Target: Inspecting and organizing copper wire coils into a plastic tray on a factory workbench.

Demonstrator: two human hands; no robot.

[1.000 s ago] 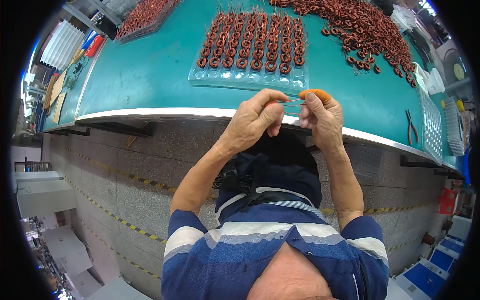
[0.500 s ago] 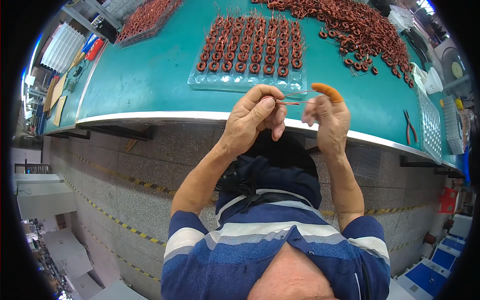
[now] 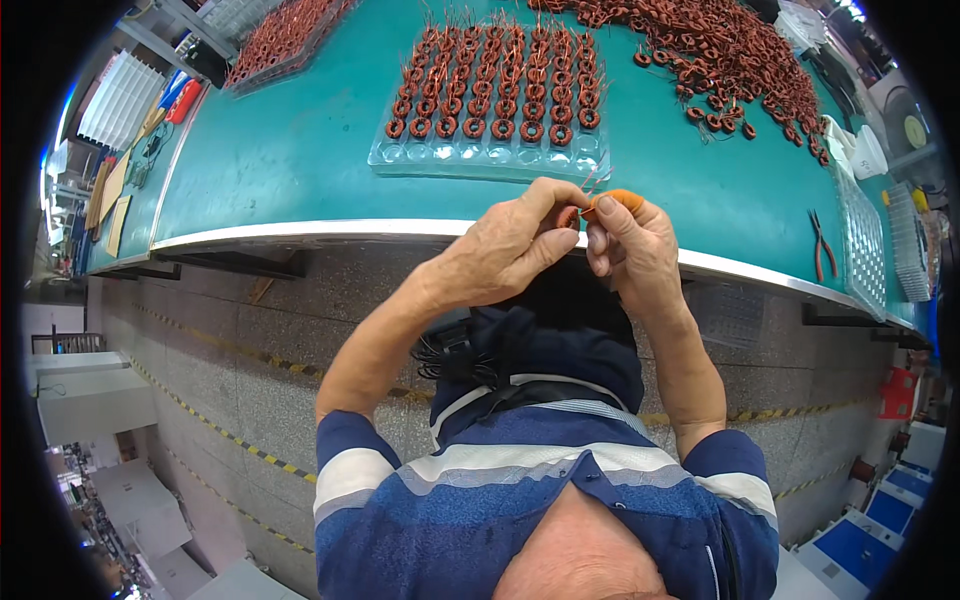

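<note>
Between the thumb and fingers of my left hand [image 3: 515, 240] is a small copper-wound ring coil [image 3: 568, 217], held over the table's front edge. My right hand [image 3: 637, 235], with an orange cover on its index finger, is closed right beside the coil. Its thumb and index finger pinch one of the coil's wire leads, close to the ring. Another thin lead sticks up past the fingers. Just beyond my hands lies a clear plastic tray [image 3: 400, 160] with rows of similar coils [image 3: 503, 130] standing in it, wire ends up; its front row of pockets holds none.
A large heap of coils [image 3: 740, 60] covers the far right of the green table [image 3: 280, 170]. Another filled tray [image 3: 285, 50] sits at the far left. Red-handled pliers [image 3: 823, 248] lie at right near stacked clear trays [image 3: 865, 245].
My right hand has moved left, up against the coil, and now pinches a lead close in. My left hand has turned the coil and shifted slightly right.
</note>
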